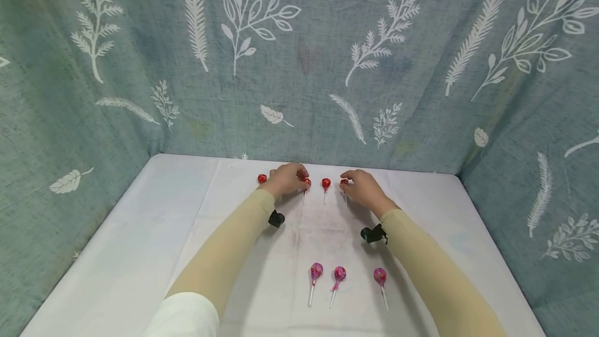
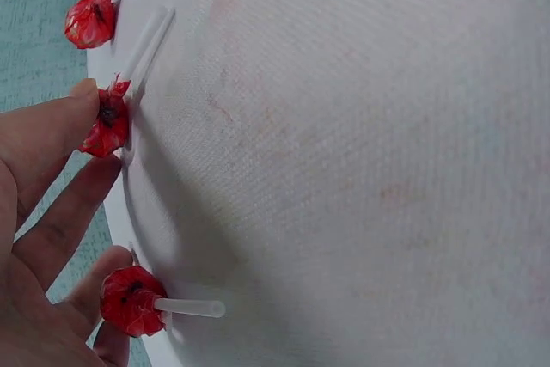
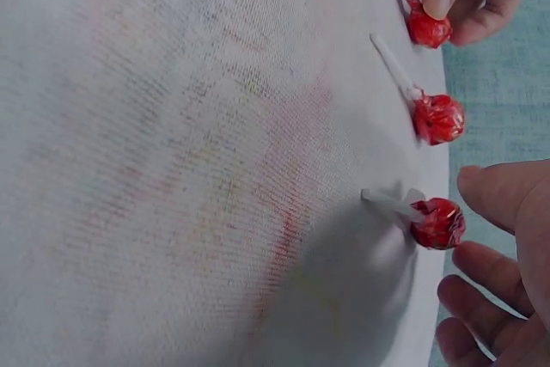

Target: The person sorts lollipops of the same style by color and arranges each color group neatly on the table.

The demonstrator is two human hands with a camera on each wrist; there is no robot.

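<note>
At the far side of the white table, several red-wrapped lollipops lie in a row. My left hand [image 1: 285,180] pinches one red lollipop [image 2: 105,126] by its wrapped head, between thumb and finger. Another red lollipop [image 2: 133,301] lies by that hand's lower fingers. My right hand [image 1: 366,190] is around the rightmost red lollipop [image 3: 438,223]; in the right wrist view thumb and fingers stand apart on either side, with a small gap to its head. Between the two hands lies a further red lollipop [image 1: 326,183], its white stick pointing towards me.
Nearer to me, three pink-wrapped lollipops lie on the white cloth [image 1: 262,295]: a left one [image 1: 316,270], a middle one [image 1: 339,273] and a right one [image 1: 380,275] beside my right forearm. A leaf-patterned grey-green curtain [image 1: 309,118] stands along the back and both sides.
</note>
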